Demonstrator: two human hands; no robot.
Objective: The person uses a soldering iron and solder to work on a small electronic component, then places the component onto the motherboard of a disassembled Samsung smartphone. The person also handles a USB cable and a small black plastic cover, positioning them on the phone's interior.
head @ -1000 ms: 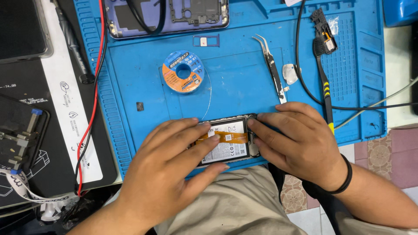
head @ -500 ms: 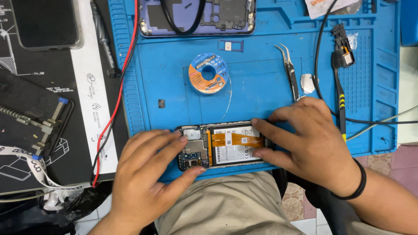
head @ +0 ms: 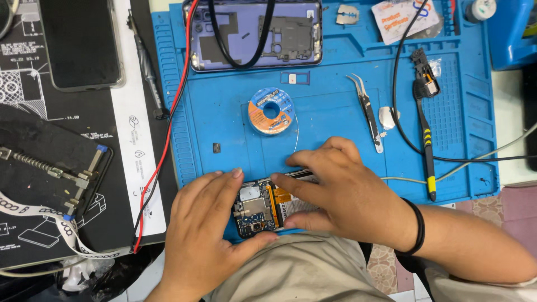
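Opened phone (head: 258, 208): lies back-off at the near edge of the blue work mat (head: 335, 128), circuit board and orange flex cable exposed, at 6 o'clock in the view.
Left hand (head: 201, 235): grips the phone's left end, thumb under the near edge, fingers curled over the far edge.
Right hand (head: 344, 193): spread flat over the phone's right half, index finger pressing near the orange flex; a black band sits on the wrist.
Solder wick spool (head: 271, 111): orange and blue, on the mat at 12 o'clock from the hands, well apart from them.
Tweezers (head: 368, 114): silver, curved tip, at 1 o'clock from the right hand, beside a small white scrap.
Pry tool (head: 428, 151): black with yellow bands, at 3 o'clock on the mat, crossed by a black cable.
Purple phone back (head: 254, 34): at the mat's far edge, 12 o'clock, a black cable looped over it.
Red wire (head: 168, 134): runs along the mat's left border.
Dark phone (head: 81, 43): face down on the table at 10 o'clock.
Metal clamp jig (head: 56, 173): at 9 o'clock, on a black printed mat.
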